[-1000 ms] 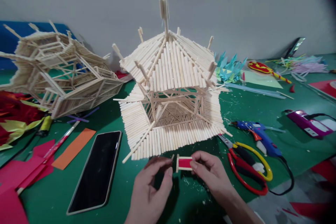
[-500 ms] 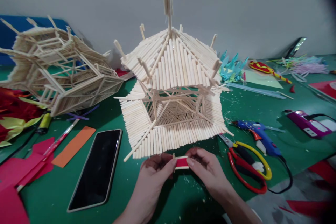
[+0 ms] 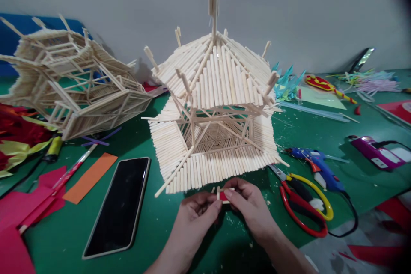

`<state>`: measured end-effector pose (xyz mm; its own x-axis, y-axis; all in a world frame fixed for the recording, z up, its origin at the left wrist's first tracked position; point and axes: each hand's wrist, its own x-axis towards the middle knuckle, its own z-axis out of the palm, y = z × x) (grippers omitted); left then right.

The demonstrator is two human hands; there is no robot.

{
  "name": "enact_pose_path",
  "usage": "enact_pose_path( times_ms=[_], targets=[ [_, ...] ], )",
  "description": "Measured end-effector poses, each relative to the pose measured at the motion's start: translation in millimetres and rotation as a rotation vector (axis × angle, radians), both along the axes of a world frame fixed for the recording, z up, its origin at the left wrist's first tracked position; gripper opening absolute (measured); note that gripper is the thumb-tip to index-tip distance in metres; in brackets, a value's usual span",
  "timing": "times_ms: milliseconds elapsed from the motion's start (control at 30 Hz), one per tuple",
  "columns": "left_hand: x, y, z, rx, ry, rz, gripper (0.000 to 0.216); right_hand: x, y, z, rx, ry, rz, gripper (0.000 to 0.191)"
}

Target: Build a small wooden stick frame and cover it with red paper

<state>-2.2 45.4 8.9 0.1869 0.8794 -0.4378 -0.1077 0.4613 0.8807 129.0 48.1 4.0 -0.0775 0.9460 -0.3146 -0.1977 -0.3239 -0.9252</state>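
Observation:
My left hand (image 3: pixel 198 213) and my right hand (image 3: pixel 248 209) meet low in the middle, both pinched on a small red paper piece with wooden stick ends (image 3: pixel 224 195). The piece is mostly covered by my fingertips. Just behind it stands a two-tiered pavilion built of pale wooden sticks (image 3: pixel 212 107), its lower eave almost over my fingers. A second stick pavilion (image 3: pixel 77 85) lies tipped over at the left.
A black phone (image 3: pixel 120 205) lies left of my hands on the green table (image 3: pixel 154 231). Red-and-yellow scissors (image 3: pixel 303 203) and a blue glue gun (image 3: pixel 316 167) lie to the right. Red and orange paper pieces (image 3: pixel 90 178), a purple device (image 3: pixel 379 154) and folded teal paper (image 3: pixel 285 83) surround them.
My left hand has closed in on the red piece, which both hands now pinch. My fingers cover more of it than before, and it sits slightly nearer the pavilion's eave.

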Motion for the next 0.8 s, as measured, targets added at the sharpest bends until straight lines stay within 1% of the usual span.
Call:
enact_pose_path(
  times_ms=[100,167,267,367,567,800],
  targets=[
    [1,0,-2.6,0.021,0.033,0.018,0.013,-1,-1,-1.4,-0.001,-0.002,-0.004,0.013],
    [1,0,-2.4,0.051,0.065,0.002,0.013,-2,-2,-2.4,0.001,-0.01,-0.011,0.015],
    [2,0,0.7,0.104,0.107,-0.02,0.012,-4,-3,-2.7,0.006,-0.025,-0.022,0.018],
    [2,0,4.5,0.146,0.135,-0.005,0.011,-5,-3,-0.9,0.009,-0.036,-0.031,0.022],
    [2,0,7.8,0.151,0.126,0.001,0.012,-6,-2,4.4,0.018,-0.054,-0.017,0.026],
    [1,-3,6.7,0.152,0.124,0.009,0.011,-8,-4,2.9,0.014,-0.033,-0.001,0.024]
  ],
)
